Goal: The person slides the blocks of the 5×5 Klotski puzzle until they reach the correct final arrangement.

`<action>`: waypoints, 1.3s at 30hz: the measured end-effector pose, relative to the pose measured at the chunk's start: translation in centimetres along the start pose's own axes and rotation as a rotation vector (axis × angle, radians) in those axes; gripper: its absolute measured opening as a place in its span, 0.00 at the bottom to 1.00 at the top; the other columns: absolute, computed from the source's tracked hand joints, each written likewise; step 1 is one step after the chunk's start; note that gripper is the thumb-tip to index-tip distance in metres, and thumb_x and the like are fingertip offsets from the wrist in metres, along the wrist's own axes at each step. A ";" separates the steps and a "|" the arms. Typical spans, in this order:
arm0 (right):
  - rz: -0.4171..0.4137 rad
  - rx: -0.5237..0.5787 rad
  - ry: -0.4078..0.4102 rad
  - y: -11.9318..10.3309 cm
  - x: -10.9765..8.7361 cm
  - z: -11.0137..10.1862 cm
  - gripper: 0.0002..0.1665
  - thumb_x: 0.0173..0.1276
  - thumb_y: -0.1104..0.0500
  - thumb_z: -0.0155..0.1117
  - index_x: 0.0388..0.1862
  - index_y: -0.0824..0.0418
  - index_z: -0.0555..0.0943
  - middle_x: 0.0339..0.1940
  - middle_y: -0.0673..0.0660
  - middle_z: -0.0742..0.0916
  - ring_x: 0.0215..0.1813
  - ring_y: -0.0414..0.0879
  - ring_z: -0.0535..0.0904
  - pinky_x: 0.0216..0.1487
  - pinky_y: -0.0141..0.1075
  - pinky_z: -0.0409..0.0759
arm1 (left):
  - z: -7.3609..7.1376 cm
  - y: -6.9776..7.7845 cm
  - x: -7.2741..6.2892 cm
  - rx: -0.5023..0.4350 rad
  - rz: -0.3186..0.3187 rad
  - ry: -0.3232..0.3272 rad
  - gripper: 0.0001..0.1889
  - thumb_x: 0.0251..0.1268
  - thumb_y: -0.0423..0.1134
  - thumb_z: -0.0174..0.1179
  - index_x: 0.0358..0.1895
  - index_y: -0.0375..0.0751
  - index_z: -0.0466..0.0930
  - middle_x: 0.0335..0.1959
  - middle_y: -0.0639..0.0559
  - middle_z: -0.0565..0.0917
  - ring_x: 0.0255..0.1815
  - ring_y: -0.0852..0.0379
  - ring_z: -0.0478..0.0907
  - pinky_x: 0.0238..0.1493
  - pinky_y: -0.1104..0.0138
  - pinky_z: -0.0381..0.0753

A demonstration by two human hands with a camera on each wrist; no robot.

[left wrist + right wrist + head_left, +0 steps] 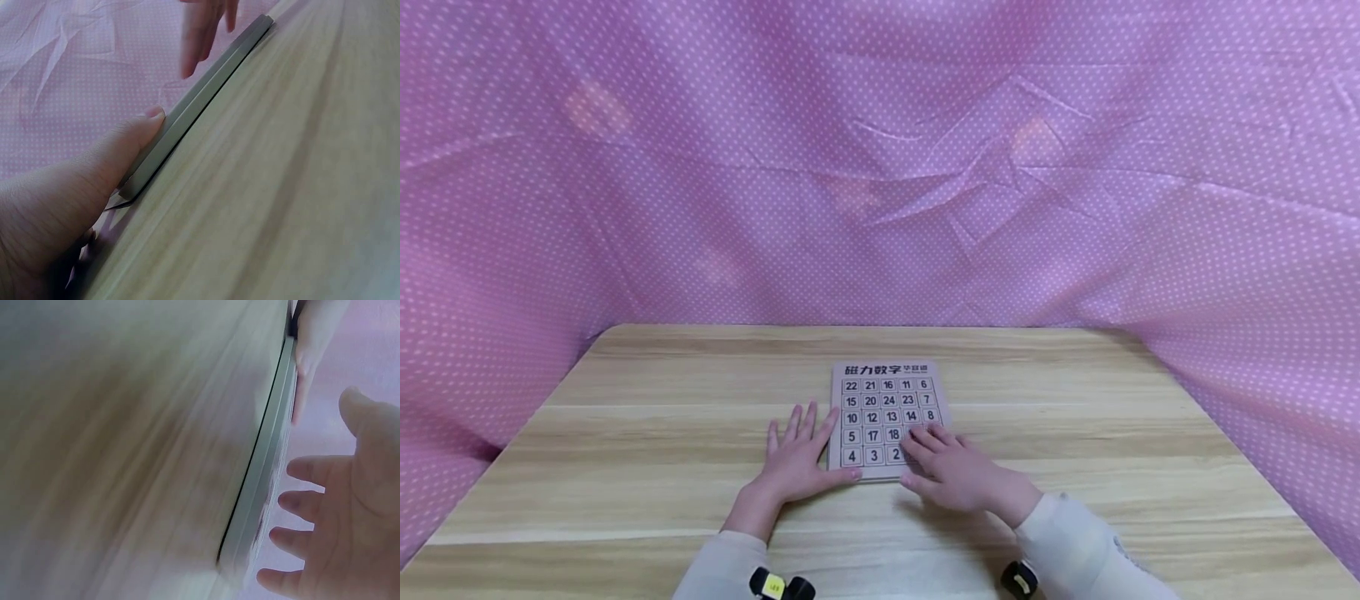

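Lengthwise, the flat rectangular number board [891, 417] points away from the person on the wood-grained worktop [662, 433], its title (bold, dark) farthest. The left hand [796, 468], fingers spread, rests its thumb near one corner; the right hand [953, 477], fingers parted, hovers opposite.

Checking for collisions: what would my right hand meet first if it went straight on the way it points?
Your right hand would probably meet the number board near its 18 tile, unless it skims above; depth is unclear.
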State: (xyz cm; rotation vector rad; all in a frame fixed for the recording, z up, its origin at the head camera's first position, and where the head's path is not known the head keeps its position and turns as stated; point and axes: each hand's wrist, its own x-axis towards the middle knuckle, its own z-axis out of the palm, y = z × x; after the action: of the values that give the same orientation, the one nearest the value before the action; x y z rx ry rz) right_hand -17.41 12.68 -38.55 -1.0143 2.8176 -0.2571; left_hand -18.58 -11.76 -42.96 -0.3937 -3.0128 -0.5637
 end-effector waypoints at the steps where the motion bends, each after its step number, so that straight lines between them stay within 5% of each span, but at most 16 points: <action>1: -0.011 -0.007 -0.003 -0.3 0.2 0.0 0.38 0.64 0.36 0.35 0.65 0.58 0.59 0.66 0.59 0.58 0.64 0.60 0.47 0.57 0.59 0.49 | 0.0 0.0 0.0 -0.002 0.001 0.001 0.53 0.35 0.77 0.46 0.67 0.51 0.47 0.66 0.40 0.44 0.65 0.41 0.35 0.57 0.45 0.28; 18: -0.092 -0.047 -0.058 -4.4 3.0 0.8 0.34 0.64 0.34 0.31 0.65 0.47 0.59 0.67 0.53 0.57 0.65 0.56 0.47 0.58 0.56 0.48 | 0.2 -0.3 -0.1 0.013 0.022 0.001 0.51 0.37 0.75 0.45 0.66 0.48 0.50 0.66 0.38 0.46 0.65 0.41 0.35 0.57 0.43 0.29; 39: -0.079 -0.068 -0.054 -3.2 2.1 0.8 0.33 0.64 0.35 0.31 0.65 0.47 0.58 0.67 0.53 0.55 0.66 0.55 0.46 0.58 0.57 0.46 | 0.0 -0.1 -0.1 -0.002 0.008 0.005 0.52 0.35 0.77 0.44 0.66 0.48 0.51 0.66 0.39 0.46 0.65 0.41 0.35 0.57 0.44 0.29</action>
State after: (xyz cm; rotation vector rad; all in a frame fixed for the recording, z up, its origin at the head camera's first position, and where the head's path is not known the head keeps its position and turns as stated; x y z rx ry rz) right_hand -16.91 8.83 -38.84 -1.1308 2.7594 -0.1407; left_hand -18.55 -11.84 -43.01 -0.4043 -3.0046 -0.5663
